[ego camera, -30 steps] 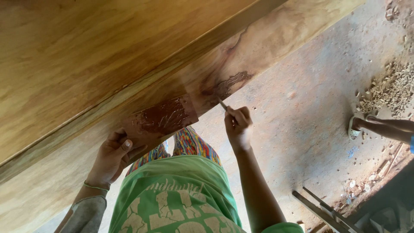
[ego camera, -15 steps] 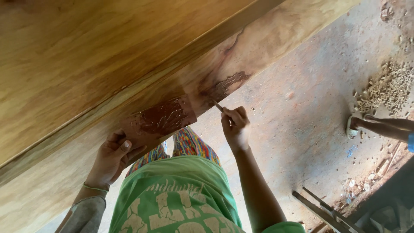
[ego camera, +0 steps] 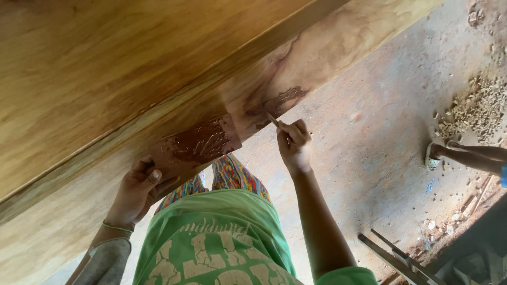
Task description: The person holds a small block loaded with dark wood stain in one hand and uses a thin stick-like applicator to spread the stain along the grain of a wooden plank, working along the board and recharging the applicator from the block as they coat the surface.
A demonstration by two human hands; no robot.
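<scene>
Right hand (ego camera: 293,143) gripping thin filler blade (ego camera: 272,120), pressing brown paste (ego camera: 280,101) into plank edge (ego camera: 338,47); left hand (ego camera: 138,191) clasping smeared palette board (ego camera: 198,145); light strokes advisable.

Right hand (ego camera: 293,143) presses a small blade (ego camera: 272,120) to the plank (ego camera: 327,58) — left hand (ego camera: 138,191) holds a putty-smeared board (ego camera: 198,145).

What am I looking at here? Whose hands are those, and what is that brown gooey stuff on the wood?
The camera sits on a person's head and looks down, so you see their own green shirt and both arms. The left hand holds a small flat board smeared with dark brown paste. The right hand holds a thin tool whose tip touches a dark brown patch on the edge of a big wooden slab. Below is a dusty floor with wood chips. At the right is another person's foot.
</scene>
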